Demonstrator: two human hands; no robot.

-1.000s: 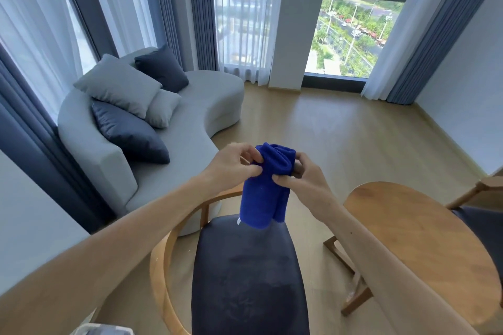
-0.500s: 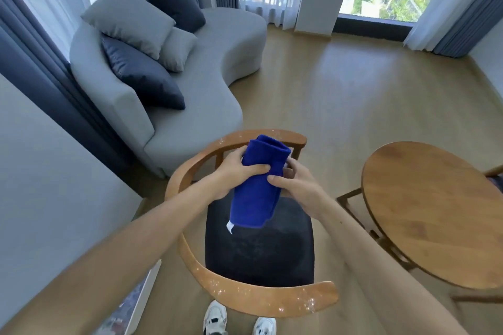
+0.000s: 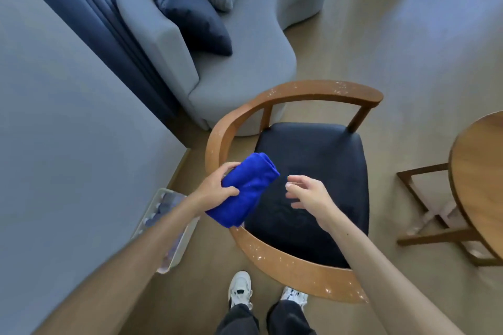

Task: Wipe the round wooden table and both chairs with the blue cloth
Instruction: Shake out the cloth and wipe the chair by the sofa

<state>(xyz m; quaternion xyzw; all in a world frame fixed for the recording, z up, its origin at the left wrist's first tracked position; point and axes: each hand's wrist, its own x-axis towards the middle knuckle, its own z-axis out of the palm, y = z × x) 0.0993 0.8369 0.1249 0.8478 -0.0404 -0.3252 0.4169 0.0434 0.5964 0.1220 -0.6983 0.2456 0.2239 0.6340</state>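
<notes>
My left hand (image 3: 217, 187) grips the folded blue cloth (image 3: 245, 187) over the left side of the chair's curved wooden backrest. The chair (image 3: 294, 261) has a dark padded seat (image 3: 321, 171) and white specks along its wooden rail. My right hand (image 3: 307, 193) hovers above the seat with loose fingers, holding nothing, a little to the right of the cloth. At the right edge part of the round wooden table (image 3: 479, 171) shows, with its crossed wooden legs (image 3: 424, 198) below. The second chair is out of view.
A grey curved sofa (image 3: 245, 62) with dark and grey cushions stands beyond the chair. A grey wall (image 3: 68, 117) and dark curtains are on the left. A clear plastic tray (image 3: 166, 226) lies on the floor by the wall. My white shoes (image 3: 239, 291) stand behind the chair.
My right hand has let go of the cloth; only my left hand holds it now. The view has tilted down onto the chair, and the cloth has moved left toward the backrest.
</notes>
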